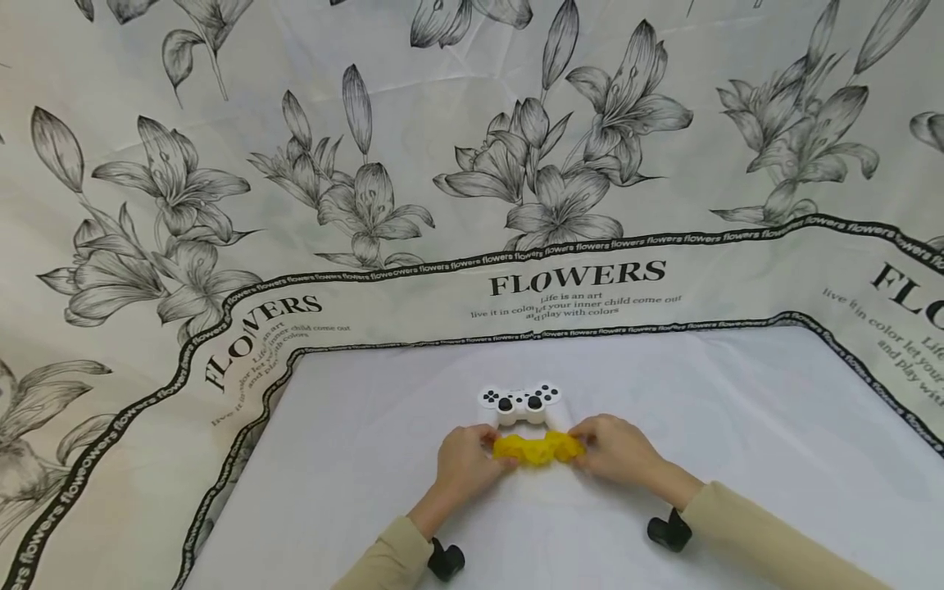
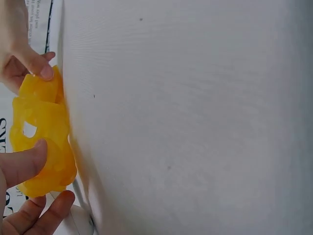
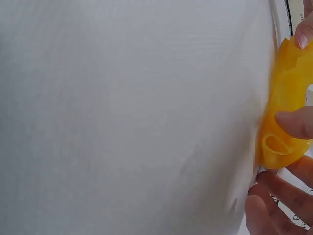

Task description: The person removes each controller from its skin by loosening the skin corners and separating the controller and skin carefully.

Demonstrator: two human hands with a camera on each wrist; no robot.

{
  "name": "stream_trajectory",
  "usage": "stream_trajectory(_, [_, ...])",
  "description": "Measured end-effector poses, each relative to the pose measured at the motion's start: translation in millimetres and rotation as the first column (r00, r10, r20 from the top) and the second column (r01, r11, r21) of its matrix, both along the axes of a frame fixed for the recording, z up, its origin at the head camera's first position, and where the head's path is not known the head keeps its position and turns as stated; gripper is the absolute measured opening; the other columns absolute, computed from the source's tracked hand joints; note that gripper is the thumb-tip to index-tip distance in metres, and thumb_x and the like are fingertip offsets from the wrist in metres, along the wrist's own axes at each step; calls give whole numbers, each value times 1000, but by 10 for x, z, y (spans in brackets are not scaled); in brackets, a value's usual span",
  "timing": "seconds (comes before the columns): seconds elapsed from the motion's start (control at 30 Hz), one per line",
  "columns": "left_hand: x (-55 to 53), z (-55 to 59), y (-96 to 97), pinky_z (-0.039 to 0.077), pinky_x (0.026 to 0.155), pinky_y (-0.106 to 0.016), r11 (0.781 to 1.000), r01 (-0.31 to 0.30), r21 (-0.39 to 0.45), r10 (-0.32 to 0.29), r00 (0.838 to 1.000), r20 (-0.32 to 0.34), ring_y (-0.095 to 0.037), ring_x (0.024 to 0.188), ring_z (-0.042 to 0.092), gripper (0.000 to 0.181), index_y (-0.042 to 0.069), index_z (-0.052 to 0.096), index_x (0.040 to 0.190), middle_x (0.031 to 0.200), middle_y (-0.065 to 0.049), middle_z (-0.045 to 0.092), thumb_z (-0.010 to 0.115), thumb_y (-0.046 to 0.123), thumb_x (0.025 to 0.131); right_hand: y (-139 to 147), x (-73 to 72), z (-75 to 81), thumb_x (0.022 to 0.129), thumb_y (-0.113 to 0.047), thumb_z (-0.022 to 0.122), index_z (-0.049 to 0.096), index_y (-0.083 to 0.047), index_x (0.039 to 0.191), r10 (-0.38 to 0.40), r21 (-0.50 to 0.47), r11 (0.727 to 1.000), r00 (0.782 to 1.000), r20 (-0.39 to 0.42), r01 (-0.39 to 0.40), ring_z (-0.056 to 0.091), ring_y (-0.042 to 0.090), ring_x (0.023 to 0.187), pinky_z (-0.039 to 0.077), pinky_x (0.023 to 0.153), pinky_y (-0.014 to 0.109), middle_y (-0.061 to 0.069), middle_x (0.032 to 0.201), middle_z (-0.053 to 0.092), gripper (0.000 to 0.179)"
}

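Observation:
A yellow, soft rubbery controller sleeve [image 1: 534,451] is held low over the white tabletop, close in front of a white game controller [image 1: 519,394] with black thumbsticks. My left hand [image 1: 466,465] grips one end of the sleeve. At the other end, my right hand [image 1: 618,449] pinches it between thumb and fingers. In the left wrist view the sleeve [image 2: 54,120] has a hole through it, with my left thumb [image 2: 29,161] pressing on its surface. The right wrist view shows an opening in the sleeve [image 3: 288,93] below my right thumb [image 3: 296,122].
A white cloth [image 1: 369,418] covers the table. Behind and on both sides rises a curtain [image 1: 413,311] printed with flowers and lettering. A black device [image 1: 447,560] sits at my left wrist, and another black device [image 1: 669,531] at my right.

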State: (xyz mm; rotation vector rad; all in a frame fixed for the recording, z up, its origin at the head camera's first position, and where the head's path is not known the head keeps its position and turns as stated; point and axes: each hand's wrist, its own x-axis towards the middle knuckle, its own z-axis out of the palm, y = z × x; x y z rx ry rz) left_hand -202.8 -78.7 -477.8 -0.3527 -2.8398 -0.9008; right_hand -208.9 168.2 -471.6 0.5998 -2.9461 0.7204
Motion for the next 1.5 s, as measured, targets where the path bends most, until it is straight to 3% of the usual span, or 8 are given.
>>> stream_trajectory(0.23, [-46,19,-23,34,59,-19,1000,26,17,-27,1000,17,-6,61,44,33,13,71,87,81,3,71,85,35,67,-19,1,28,71,-22,82,73,-8,97,20,-1,1000,1000,-11,-20,50,7,71,42,60,23,-6,80,65,31])
stream_trajectory(0.5, [-24,20,-72,36,59,-20,1000,14,18,-15,999,42,-7,61,47,31,13,71,86,84,0,73,85,34,67,-74,44,14,72,-28,82,73,-12,98,17,11,1000,1000,10,-17,48,6,70,40,60,22,-9,79,63,31])
stream_trajectory(0.67, [-2,26,-117,36,63,-22,1000,-2,-3,2,999,52,-9,68,49,33,14,72,89,87,1,73,84,36,66,-112,46,28,71,-30,82,72,-16,93,38,14,999,999,-29,-37,45,5,67,36,56,20,-11,75,55,28])
stream_trajectory(0.77, [6,57,-143,36,68,-25,1000,-1,-7,1,1000,8,-13,75,50,36,14,74,89,85,1,71,86,38,65,-97,38,40,71,-29,83,69,-17,91,69,-37,997,996,-51,-71,48,5,69,38,57,19,-12,79,58,27])
stream_trajectory(0.9, [-1,104,-186,39,72,-25,994,64,93,-64,998,0,-19,82,53,34,12,72,87,83,1,69,88,33,66,-42,29,44,71,-25,83,66,-17,93,131,-197,971,991,-24,-133,54,7,75,44,62,20,-8,87,65,29])
stream_trajectory(1.13, [-47,155,-209,43,76,-24,928,190,320,-230,969,92,-17,94,57,32,14,67,94,100,2,71,84,31,72,50,-18,47,84,-13,72,60,-6,105,298,-530,829,943,150,-178,57,4,84,55,58,27,8,100,63,25])
stream_trajectory(1.3, [-90,158,-165,44,77,-21,856,231,463,-312,944,106,-10,92,53,30,9,67,102,106,-4,70,80,23,79,84,-30,84,89,-8,65,54,4,115,374,-617,766,906,200,-180,60,3,85,56,57,31,8,104,64,31])
stream_trajectory(1.5, [-122,140,-77,45,74,-15,755,262,601,-402,909,109,-6,84,52,29,-1,65,114,111,-18,68,67,15,89,96,41,157,94,-8,57,40,8,130,421,-685,710,879,225,-165,61,10,76,54,57,29,-9,103,66,44])
